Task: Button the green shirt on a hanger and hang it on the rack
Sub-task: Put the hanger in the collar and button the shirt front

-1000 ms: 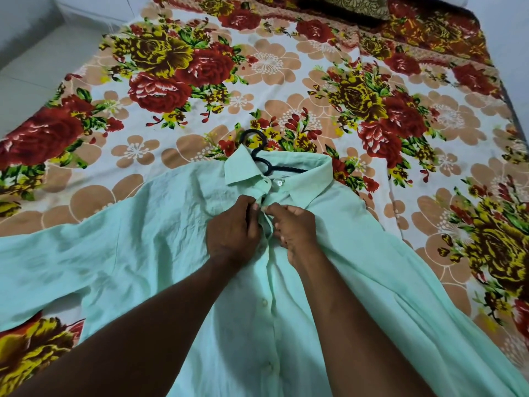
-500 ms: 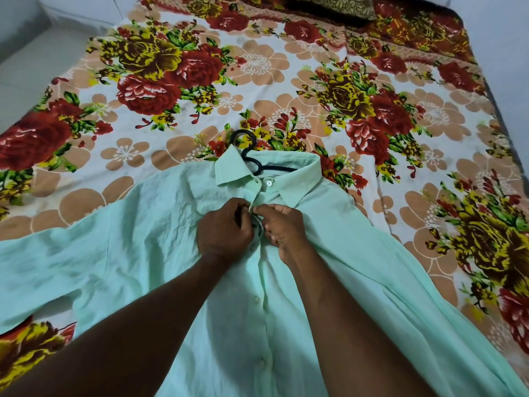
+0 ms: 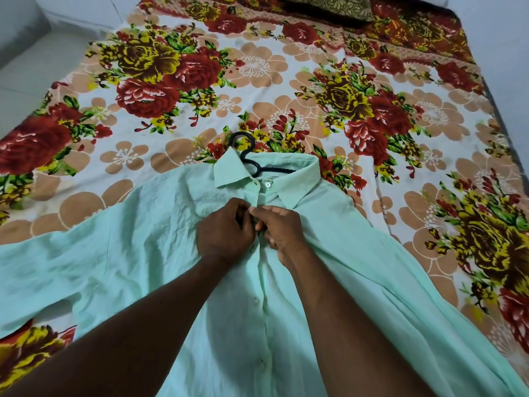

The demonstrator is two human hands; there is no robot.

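Left grip (image 3: pixel 226 230) and right grip (image 3: pixel 282 227) meet thumb to thumb, each clamped on the front edge of the green shirt (image 3: pixel 137 253), which is pale mint, creased and spread flat on the flowered bed (image 3: pixel 257 81). Since a second ago they have drawn closer together at the same spot. Just beyond them lie the collar button (image 3: pixel 268 184) and the black hanger (image 3: pixel 248 156) hook; the shirt's body runs back under both forearms.

No readable text, labels or numbers anywhere.

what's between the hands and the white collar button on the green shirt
Only the bare placket of the pale green shirt, in the head view.
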